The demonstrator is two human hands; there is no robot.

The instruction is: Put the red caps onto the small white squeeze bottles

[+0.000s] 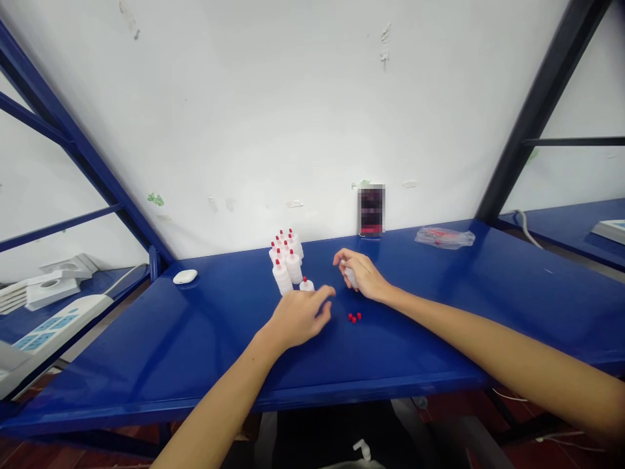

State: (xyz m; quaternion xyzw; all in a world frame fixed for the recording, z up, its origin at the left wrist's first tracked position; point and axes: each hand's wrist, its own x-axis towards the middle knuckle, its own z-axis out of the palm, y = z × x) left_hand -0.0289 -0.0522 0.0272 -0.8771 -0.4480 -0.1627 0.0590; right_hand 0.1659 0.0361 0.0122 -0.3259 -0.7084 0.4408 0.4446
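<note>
My right hand (362,273) is closed around a small white bottle (350,277), mostly hidden by the fingers. My left hand (299,318) is over the blue table with thumb and forefinger apart and nothing between them. Just behind it stands a white squeeze bottle with a red cap (306,284), its lower part covered by the hand; whether they touch I cannot tell. Several more white bottles with red caps (283,278) stand upright in a tight group beyond it. Between my forearms, a few loose red caps (354,319) lie on the tabletop.
A clear plastic bag with red pieces (444,238) lies at the back right. A blurred dark upright object (372,210) leans by the wall. At the left is a white rounded case (185,277). Power strips (53,332) and blue frame posts (92,156) flank the table (219,345).
</note>
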